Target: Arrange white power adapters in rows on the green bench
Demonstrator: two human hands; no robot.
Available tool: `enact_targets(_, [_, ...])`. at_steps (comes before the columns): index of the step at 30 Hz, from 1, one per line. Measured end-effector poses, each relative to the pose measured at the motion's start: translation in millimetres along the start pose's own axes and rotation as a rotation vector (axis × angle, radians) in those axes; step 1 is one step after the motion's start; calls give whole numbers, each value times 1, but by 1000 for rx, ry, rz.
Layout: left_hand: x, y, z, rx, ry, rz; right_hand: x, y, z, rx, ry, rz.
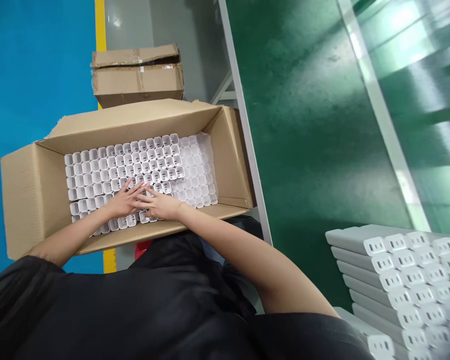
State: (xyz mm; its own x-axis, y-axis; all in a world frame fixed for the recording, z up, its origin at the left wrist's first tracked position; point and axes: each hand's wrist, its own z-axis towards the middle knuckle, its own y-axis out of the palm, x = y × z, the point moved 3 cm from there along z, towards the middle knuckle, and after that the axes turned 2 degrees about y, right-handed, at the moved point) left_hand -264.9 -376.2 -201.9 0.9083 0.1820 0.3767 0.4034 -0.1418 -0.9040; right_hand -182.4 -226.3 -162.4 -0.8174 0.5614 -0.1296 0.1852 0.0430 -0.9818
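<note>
Rows of small white plastic housings [114,162] stand packed in a long open cardboard box [131,131], their hollow ends up and dark slots visible inside many. My left hand [124,202] lies over the housings near the box's front wall, fingers spread. Beside it, my right hand [161,205] rests on the same rows, its fingers also apart and overlapping those of the left. Nothing shows gripped in either hand; the housings under the palms are hidden. At the box's right end, more housings [198,172] look hazy, as if under clear plastic.
Another cardboard box [138,80] stands behind, its top slightly gaping. To the right runs a green tabletop [315,130] with a pale edge along the open box. White housings [405,280] are stacked at its lower right. Something red [142,248] shows below the box.
</note>
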Motion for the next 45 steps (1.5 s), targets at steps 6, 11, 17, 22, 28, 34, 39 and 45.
enact_targets(6, [0, -4, 0, -18, 15, 45, -7, -4, 18, -15, -124, -133])
enact_targets(11, [-3, -2, -1, 13, 34, 22, -2, -9, 1, 23, 8, 60])
enact_targets(17, [10, -2, 1, 113, 51, 92, -2, -45, -94, 533, 688, 376])
enact_targets(22, [24, 3, 5, 110, 317, 159, -78, -58, -180, 1009, 1092, 427])
enact_targets(28, [20, -6, 16, 232, 419, 187, -185, -63, -229, 1072, 1339, 260])
enact_targets(34, [93, -73, 94, 546, 492, 48, -267, -66, -272, 1348, 1611, -142])
enact_targets(39, [246, -112, 164, 552, 863, -124, -331, -47, -298, 1506, 1860, -492])
enact_targets(45, [410, -80, 212, 258, 1292, 35, -379, -20, -315, 1588, 2060, -635])
